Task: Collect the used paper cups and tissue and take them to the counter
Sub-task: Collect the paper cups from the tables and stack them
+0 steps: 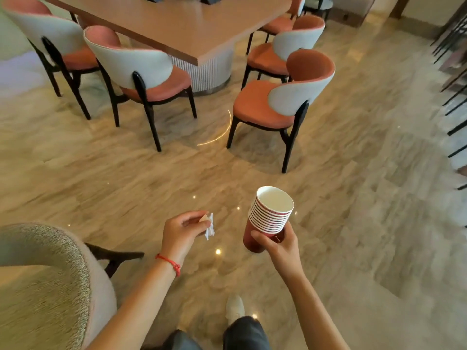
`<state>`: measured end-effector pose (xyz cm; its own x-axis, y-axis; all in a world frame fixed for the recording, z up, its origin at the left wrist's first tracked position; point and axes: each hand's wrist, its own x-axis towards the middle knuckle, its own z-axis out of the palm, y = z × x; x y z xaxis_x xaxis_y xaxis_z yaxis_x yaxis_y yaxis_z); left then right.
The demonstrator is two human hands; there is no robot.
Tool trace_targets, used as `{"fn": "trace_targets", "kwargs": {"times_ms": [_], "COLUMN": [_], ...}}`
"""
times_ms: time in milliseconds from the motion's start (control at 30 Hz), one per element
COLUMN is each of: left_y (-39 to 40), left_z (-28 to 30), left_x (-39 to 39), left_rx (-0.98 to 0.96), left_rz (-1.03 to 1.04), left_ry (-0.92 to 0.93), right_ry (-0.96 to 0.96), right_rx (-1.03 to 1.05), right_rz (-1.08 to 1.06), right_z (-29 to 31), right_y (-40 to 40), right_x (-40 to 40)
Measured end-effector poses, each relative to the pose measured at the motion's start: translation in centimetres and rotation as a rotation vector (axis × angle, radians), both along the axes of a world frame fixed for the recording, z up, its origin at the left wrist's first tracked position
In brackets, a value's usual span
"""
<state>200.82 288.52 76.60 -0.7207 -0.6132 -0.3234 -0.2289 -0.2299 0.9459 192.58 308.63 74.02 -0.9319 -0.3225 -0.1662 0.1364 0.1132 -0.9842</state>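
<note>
My right hand (280,245) grips a stack of several nested red paper cups (270,215) near its base; the top cup's white inside faces up and away, and the stack tilts slightly left. My left hand (184,229) pinches a crumpled white tissue (209,226) between thumb and fingertips, level with the cups and to their left. A red string bracelet circles my left wrist. Both hands hang over the marble floor in the lower middle of the view.
A long wooden table (182,26) on a ribbed white base stands ahead, ringed by orange-seated chairs (278,102). A speckled upholstered chair (50,281) fills the lower left. Dark chair legs (454,102) line the right edge. My shoe (235,306) shows below.
</note>
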Motion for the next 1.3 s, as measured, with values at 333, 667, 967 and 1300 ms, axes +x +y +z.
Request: {"fn": "trace_targets", "kwargs": {"times_ms": [333,667,967,1300], "left_y": [-3.8,-17.2,-31.3,-45.6], "left_z": [-1.7,-2.4,-0.8,-2.1], "left_x": [-8.5,-13.3,-14.1,-15.4], "left_rx": [0.019,0.037,-0.040,-0.019], "left_rz": [0.225,0.464,0.652,0.919], "left_ry": [-0.020,0.004,-0.040,-0.036], "right_ry": [-0.016,0.041,0.075,0.109], "right_rx": [0.070,0.049,0.040,0.039], "right_rz": [0.178,0.473,0.728,0.930], "right_z": [-2.2,-1.4,0.1,-1.3], "right_y": [-6.4,-23.3,-41.4,-59.2], "right_x": [-13.0,-20.7,-23.7,-27.8]}}
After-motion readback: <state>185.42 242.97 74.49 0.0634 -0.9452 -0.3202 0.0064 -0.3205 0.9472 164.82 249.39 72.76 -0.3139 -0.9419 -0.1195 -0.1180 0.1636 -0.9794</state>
